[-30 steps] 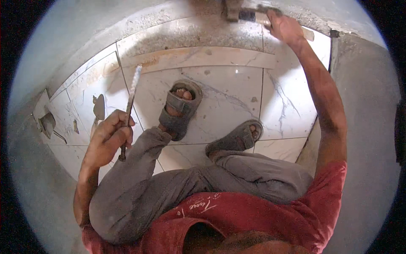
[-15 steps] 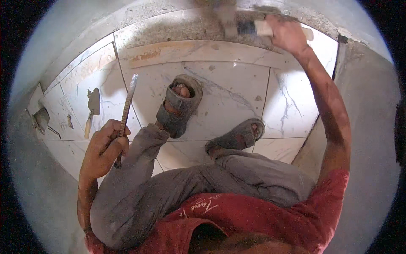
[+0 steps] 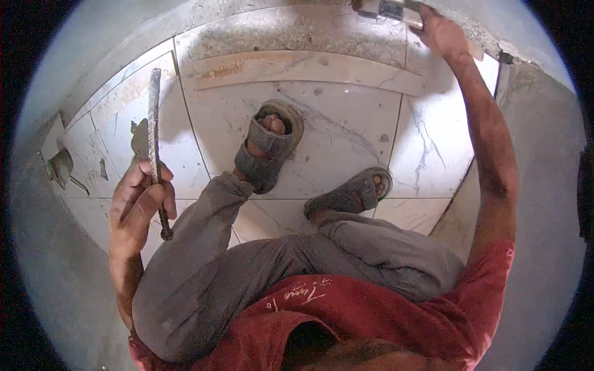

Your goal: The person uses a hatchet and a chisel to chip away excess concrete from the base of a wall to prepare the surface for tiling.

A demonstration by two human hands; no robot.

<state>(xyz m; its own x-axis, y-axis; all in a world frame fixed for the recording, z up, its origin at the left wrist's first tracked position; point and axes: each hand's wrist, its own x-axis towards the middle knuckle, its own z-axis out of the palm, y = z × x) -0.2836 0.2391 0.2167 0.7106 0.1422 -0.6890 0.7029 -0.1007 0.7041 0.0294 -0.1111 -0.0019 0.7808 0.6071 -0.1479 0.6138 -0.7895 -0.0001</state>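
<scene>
My left hand [image 3: 137, 201] is closed around a ribbed steel rod chisel [image 3: 154, 117], held nearly upright above my left knee with its pale flattened end pointing away from me. In my right hand [image 3: 447, 38], stretched out to the far right, is a hammer [image 3: 413, 18] gripped by its light handle. The upper picture edge partly cuts off the hammer's head, near the rough base of the wall. Beyond my left hand a trowel [image 3: 140, 137] lies on the tiles, its handle hidden behind that hand. Chisel and hammer are far apart.
White marbled tiles [image 3: 346, 123] cover the floor, with crumbs scattered about. A tile strip [image 3: 297, 67] runs along the rough cement band [image 3: 260, 36]. A metal tool [image 3: 60, 168] lies in the left corner. My sandalled feet [image 3: 272, 142] stand mid-floor; grey walls enclose both sides.
My left hand has shifted left, and the chisel stands more upright. My right hand has moved up and slightly right with the hammer, whose head was blurred before. The view has shifted slightly.
</scene>
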